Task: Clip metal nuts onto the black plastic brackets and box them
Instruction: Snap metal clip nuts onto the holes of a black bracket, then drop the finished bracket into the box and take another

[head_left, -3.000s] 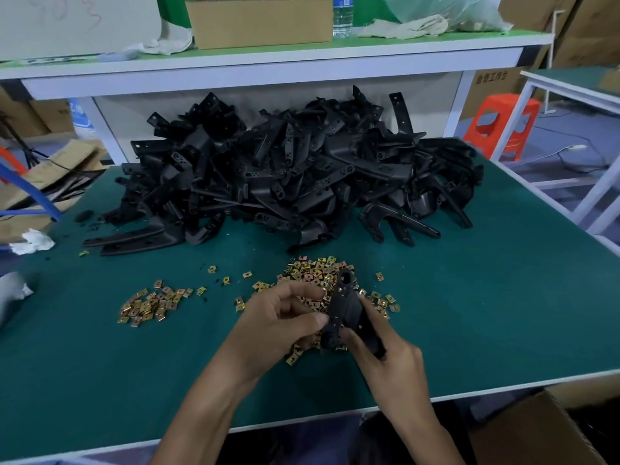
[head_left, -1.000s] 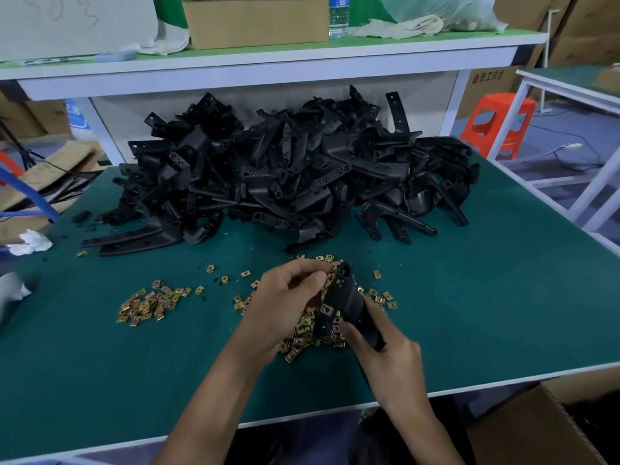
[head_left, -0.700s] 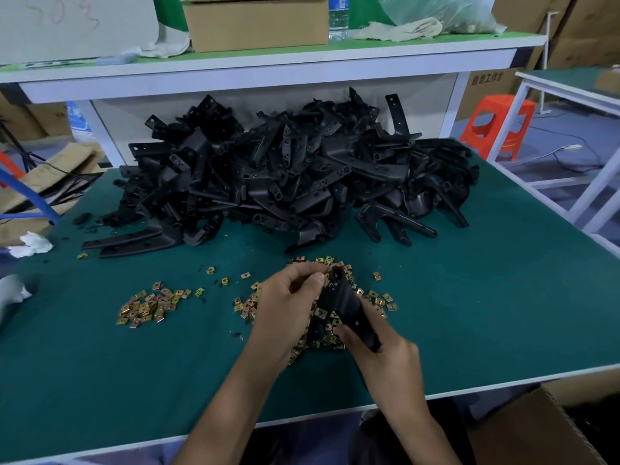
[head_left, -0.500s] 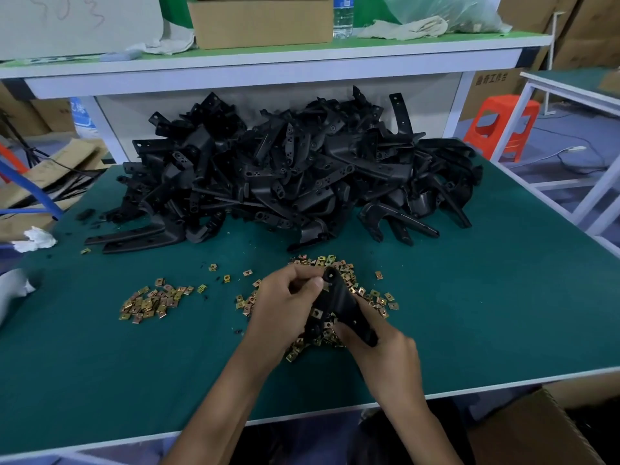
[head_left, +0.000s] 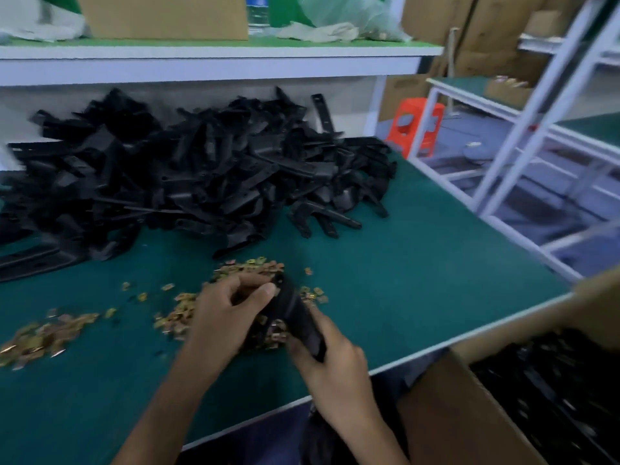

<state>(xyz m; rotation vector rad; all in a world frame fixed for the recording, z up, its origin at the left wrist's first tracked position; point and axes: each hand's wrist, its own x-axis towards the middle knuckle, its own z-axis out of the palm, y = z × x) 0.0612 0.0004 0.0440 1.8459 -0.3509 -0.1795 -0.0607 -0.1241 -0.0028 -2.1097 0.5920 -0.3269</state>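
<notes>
Green-topped table (head_left: 419,263), contents as seen from beside it; view somewhat blurred.

- Black bracket (head_left: 295,313): one, near centre, held just above the table between both hands.
- Left hand (head_left: 231,317): fingers and thumb curled round the bracket's far end, thumb tip pressed on it. Whether a nut sits under the thumb cannot be told.
- Right hand (head_left: 335,367): clenched round the bracket's near end.
- Metal nuts (head_left: 248,266): gold-coloured, a loose heap under and around the hands.
- Second heap (head_left: 43,337): more nuts, near left, with stray singles between the heaps.
- Bracket pile (head_left: 188,176): large, tangled, far side, left to centre.
- Carton (head_left: 469,414): open, near right, below the table edge, black parts inside.
- Shelf (head_left: 201,62): far side, carrying a cardboard box (head_left: 161,15).
- Orange stool (head_left: 417,125): far right, on the floor.
</notes>
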